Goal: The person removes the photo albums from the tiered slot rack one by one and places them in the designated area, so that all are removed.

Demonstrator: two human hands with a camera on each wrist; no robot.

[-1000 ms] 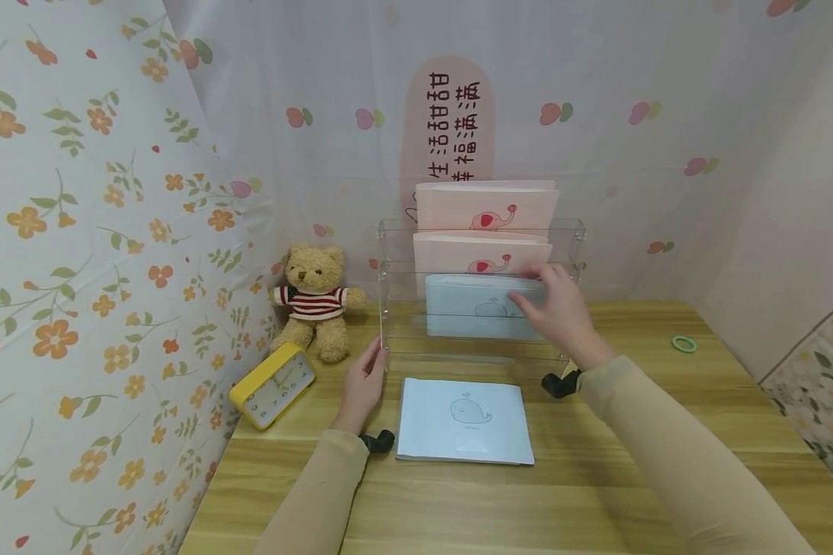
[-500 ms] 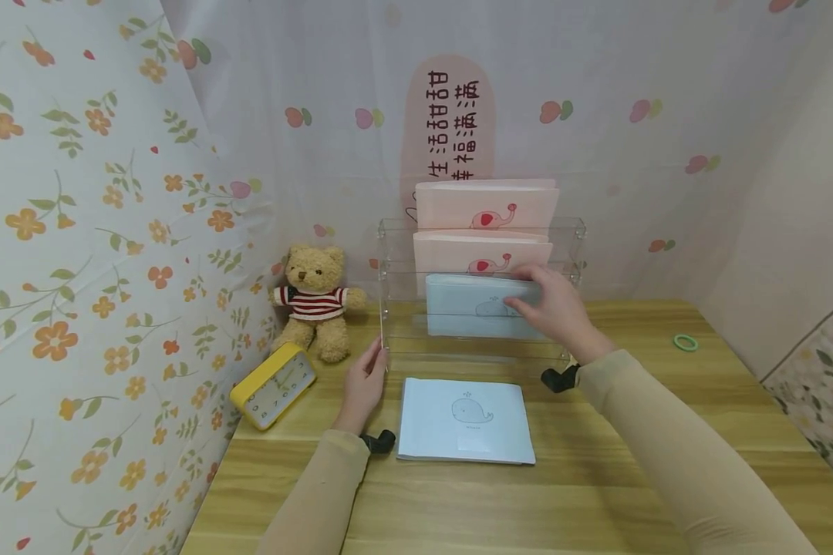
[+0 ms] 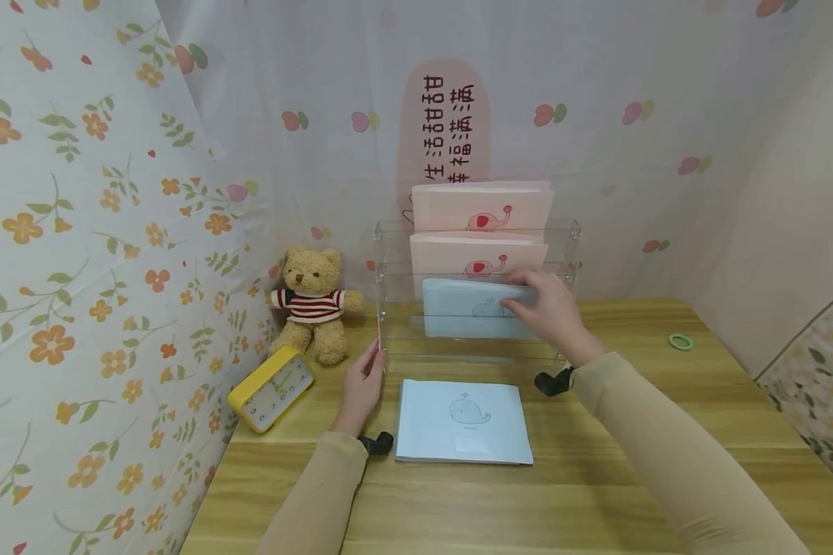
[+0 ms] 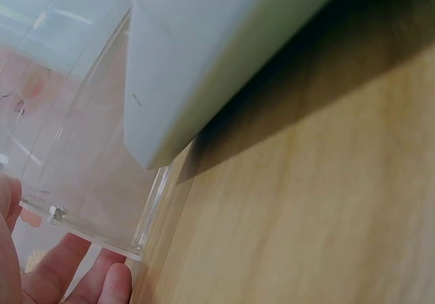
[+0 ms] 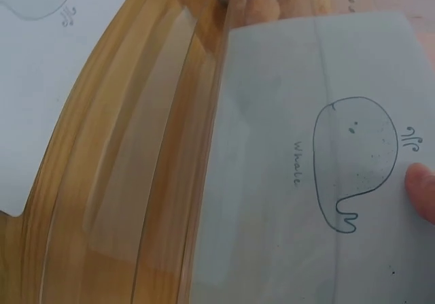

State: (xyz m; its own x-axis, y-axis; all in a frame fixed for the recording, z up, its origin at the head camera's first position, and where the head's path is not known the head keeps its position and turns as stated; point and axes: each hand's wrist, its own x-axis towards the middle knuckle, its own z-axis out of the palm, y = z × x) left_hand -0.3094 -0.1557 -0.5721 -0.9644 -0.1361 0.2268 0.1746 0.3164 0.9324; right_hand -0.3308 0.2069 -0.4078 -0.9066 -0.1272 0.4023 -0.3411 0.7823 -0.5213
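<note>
A clear acrylic rack (image 3: 458, 358) stands on the table with tiers holding booklets upright. My left hand (image 3: 362, 389) pinches the edge of its left side panel; the left wrist view shows fingers (image 4: 58, 270) beneath that panel (image 4: 102, 188) and the thumb opposite. In the lowest tier sits a pale blue booklet (image 3: 451, 308) with a whale drawing. My right hand (image 3: 551, 312) pinches its top edge near the right corner, thumb (image 5: 423, 190) on the cover, other fingertips hidden behind. Pink elephant booklets (image 3: 444, 206) fill the tiers above. Another blue whale booklet (image 3: 423, 424) lies flat before the rack.
Left of the rack, a teddy bear (image 3: 312, 304) in a striped sweater sits behind a yellow clock (image 3: 272, 389). A green ring (image 3: 680, 342) lies at the far right of the wooden table (image 3: 472, 509). Printed curtains (image 3: 319, 77) hang behind and to the left.
My right hand has shifted slightly left along the booklet's top edge, keeping its pinch. My left hand stays on the rack's side panel. The head view has moved a little.
</note>
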